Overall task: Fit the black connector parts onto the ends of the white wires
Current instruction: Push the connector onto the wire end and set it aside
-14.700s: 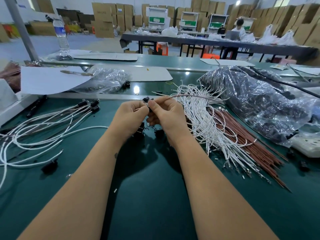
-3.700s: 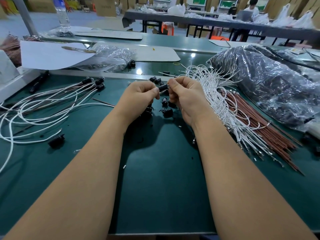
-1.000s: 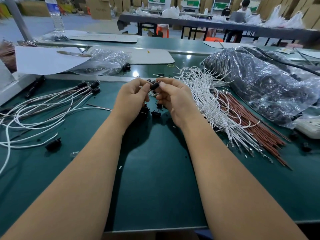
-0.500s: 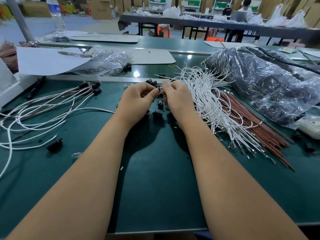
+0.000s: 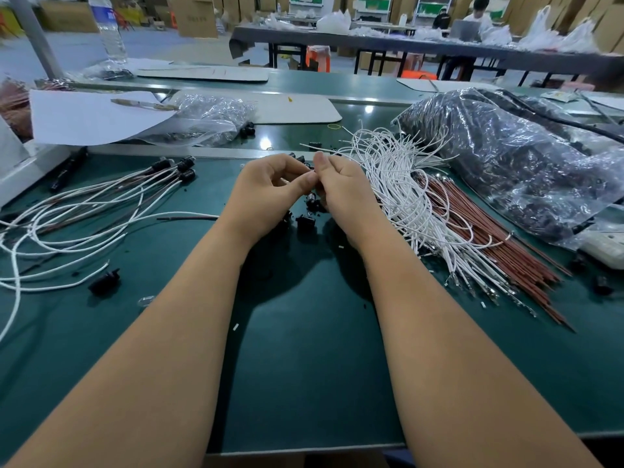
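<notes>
A: Two hands meet over the dark green table mat (image 5: 304, 349); left hand (image 5: 266, 194) and right hand (image 5: 341, 194) have thumbs and forefingers pinched together at one spot; something small sits between the tips; too hidden to name; probably a black connector part going onto a wire end, that's my guess.

B: Where's the stock?

A: Loose bundle of thin white wires (image 5: 405, 197) lies just right of the right hand, beside the bundle of red-brown wires (image 5: 489, 248); long axis runs from far-centre to near-right, metal terminals at the near-right end; right hand is clearly nearer. Small black plastic connector parts (image 5: 305, 221) lie scattered on the mat right under the fingers, between the wrists.

B: Finished ones?

A: White wires with black connectors already fitted (image 5: 182, 167) lie to the left, well apart from the hands; connector ends point toward far-centre; one stray black connector (image 5: 104, 282) sits near-left.

B: Next move turns on what?

A: Judgement only: wire tip and connector bore must line up along one axis; a tilt could bend the terminal; the clear plastic bag of dark parts (image 5: 523, 170) sits far right.
</notes>
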